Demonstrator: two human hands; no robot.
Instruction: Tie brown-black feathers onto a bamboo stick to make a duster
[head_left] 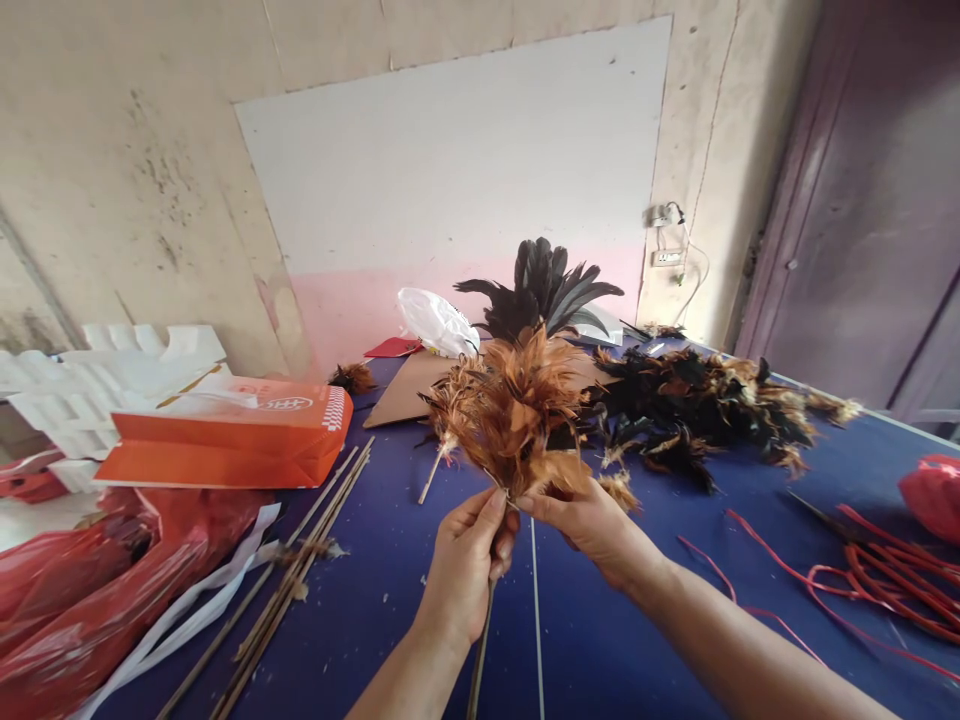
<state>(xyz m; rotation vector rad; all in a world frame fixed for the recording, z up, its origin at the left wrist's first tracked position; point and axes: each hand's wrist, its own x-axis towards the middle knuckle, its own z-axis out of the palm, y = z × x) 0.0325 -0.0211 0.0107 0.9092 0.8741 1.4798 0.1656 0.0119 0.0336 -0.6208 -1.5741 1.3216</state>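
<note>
A feather duster (521,390) stands upright in front of me, with black plumes (544,285) at its top and brown feathers below. My left hand (469,550) is closed round its thin stick (480,660), right beneath the lowest feathers, with the thumb pressed at the binding. From the right, my right hand (600,525) pinches a light brown feather (561,470) against the base of the duster. Its fingertips nearly meet the left thumb. The lower part of the stick runs down toward me.
Loose feathers (697,400) heap on the blue table (615,640) at right. Scissors (817,512) and red string (855,580) lie nearer. Thin sticks (300,580), an orange paper bag (225,440) and red plastic bags (142,570) occupy the left. Cardboard (397,395) lies behind the duster.
</note>
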